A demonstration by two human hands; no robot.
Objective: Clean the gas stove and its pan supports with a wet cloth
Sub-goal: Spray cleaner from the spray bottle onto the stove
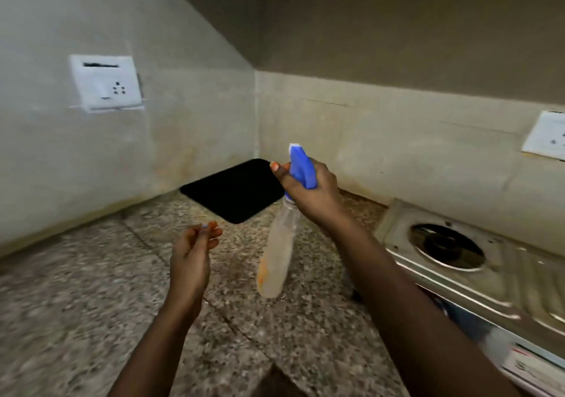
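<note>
spray bottle [276, 254] held in the air over the speckled stone surface [91, 305], gripped at its blue trigger head [301, 167] by the right hand [308, 196], fingers wrapped round the neck, one fingertip forward by the trigger. bottle body is clear, hangs tilted with the base toward the camera; orange-tinged residue or liquid low inside, fill level not readable through the blur. left hand [191, 259] is up just beside the bottle, not touching it, fingers loosely curled with the tips together; a small blue speck shows at the fingertips, so it may be pinching something tiny, cannot tell. gas stove [477, 271] sits at the right edge of the view, steel top with one burner well [448, 246] visible; no pan support is seen on that burner. a black mat-like pad [234, 190] lies flat in the corner against the walls, well apart from the stove; cannot tell if it is the cloth. judged stage: wetting or spraying prep, wiping not begun. risks: nozzle points toward the corner wall, so a squeeze now would likely wet the tiles or the wall socket [105, 83] instead of the stove; one-handed grip on a tilted bottle could slip; spraying into the burner well could leave it wet.
</note>
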